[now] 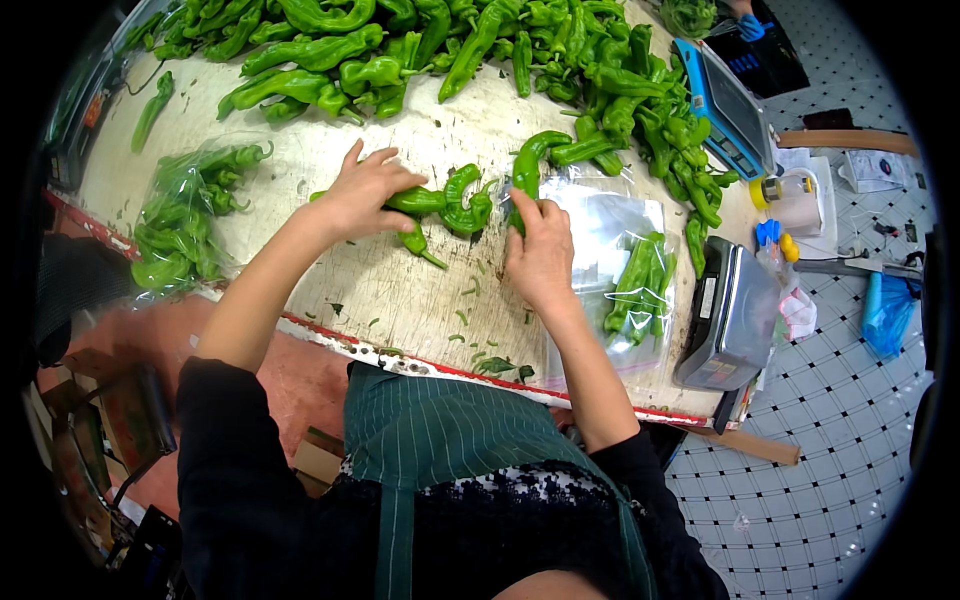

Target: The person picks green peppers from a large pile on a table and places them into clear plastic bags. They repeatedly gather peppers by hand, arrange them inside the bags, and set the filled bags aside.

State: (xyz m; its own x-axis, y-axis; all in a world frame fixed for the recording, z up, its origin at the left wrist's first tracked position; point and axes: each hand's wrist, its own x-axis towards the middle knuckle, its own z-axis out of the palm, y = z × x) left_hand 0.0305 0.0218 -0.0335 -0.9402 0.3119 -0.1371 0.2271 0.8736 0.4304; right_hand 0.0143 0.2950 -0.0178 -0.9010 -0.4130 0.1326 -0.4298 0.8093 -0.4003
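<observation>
My left hand [362, 191] is over the table with its fingers spread. It lies across a green pepper [415, 200], whose middle it hides, and I cannot tell whether it touches it. A second pepper with its stem [422, 249] pokes out below the thumb. Just right of these, a strongly curled pepper [466, 206] rests on the wood. My right hand [541, 251] grips the lower end of a long green pepper [529, 161] between thumb and fingers. Beside that hand lies a clear plastic bag [592, 217] with several peppers [637, 289] inside.
A large heap of green peppers [450, 45] covers the table's far side. Another filled clear bag [187, 214] sits at the left edge. A scale [731, 315] stands at the right, with a blue-framed scale [727, 112] behind it. Stem bits [461, 319] litter the worn tabletop [420, 322].
</observation>
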